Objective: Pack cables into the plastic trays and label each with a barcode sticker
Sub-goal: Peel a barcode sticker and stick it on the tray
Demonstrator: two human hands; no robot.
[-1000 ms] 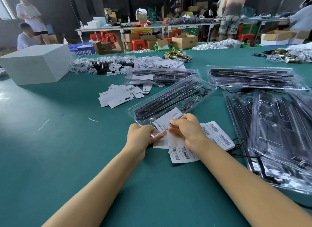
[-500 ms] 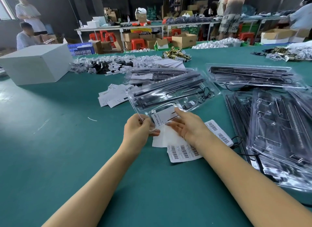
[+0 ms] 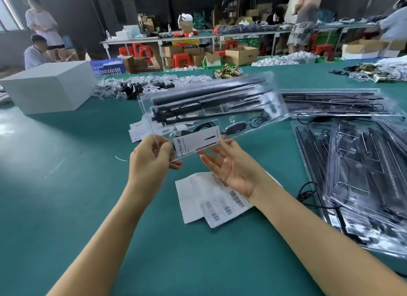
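we see the clear plastic tray point(image 3: 211, 110) lifted off the green table point(image 3: 66, 207) and tilted, its black cables point(image 3: 198, 101) blurred by motion so we cannot count them or trace their ends. our left hand point(image 3: 149, 161) pinches the tray's near left corner, the fingertips partly hidden behind the clear rim. our right hand point(image 3: 233, 170) lies palm up with fingers spread and straight under the tray's near edge, gripping nothing; whether the fingertips touch the plastic we cannot tell. a white label point(image 3: 196, 141) near that edge reads partly "grow light", the rest unreadable. below the hands the barcode sticker sheets point(image 3: 220, 205) lie on the table, partly covered by the right wrist. the stack of trays point(image 3: 363, 181) at the right is cut off by the frame edge.
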